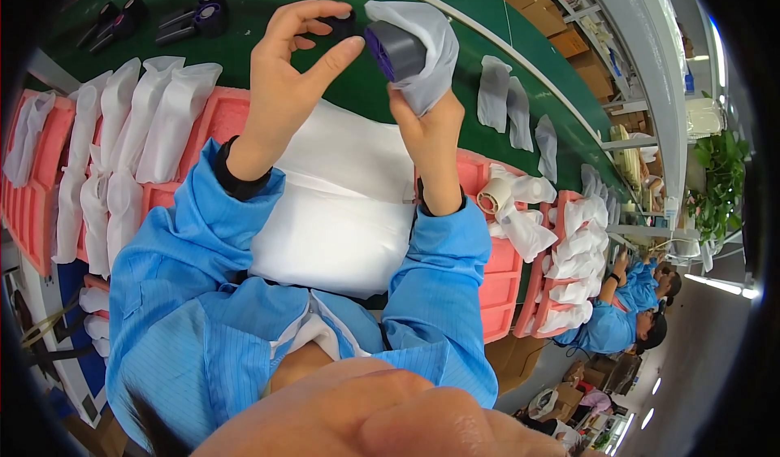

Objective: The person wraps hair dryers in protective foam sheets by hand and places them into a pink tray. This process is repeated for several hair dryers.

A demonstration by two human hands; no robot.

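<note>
My right hand (428, 120) grips a white translucent sleeve (439, 38) wrapped around a dark grey hair dryer (404, 51). The dryer's round head, purple at its end, sticks out of the sleeve toward my left hand. Whatever lies deeper in the sleeve is hidden. My left hand (296, 71) is raised beside that purple end, its fingers curved and apart, with nothing in them. Behind its fingertips a dark round thing (343, 25) shows in part on the green belt. Below both hands lies a pile of white sleeves or sheets (333, 238).
Bare dark hair dryers (210, 12) lie at the far left on the green belt (341, 91). Pink trays (497, 290) hold sleeve-wrapped items on both sides. Wrapped pieces (493, 91) lie on the belt at the right, near a tape roll (492, 197). Co-workers (613, 324) in blue sit further right.
</note>
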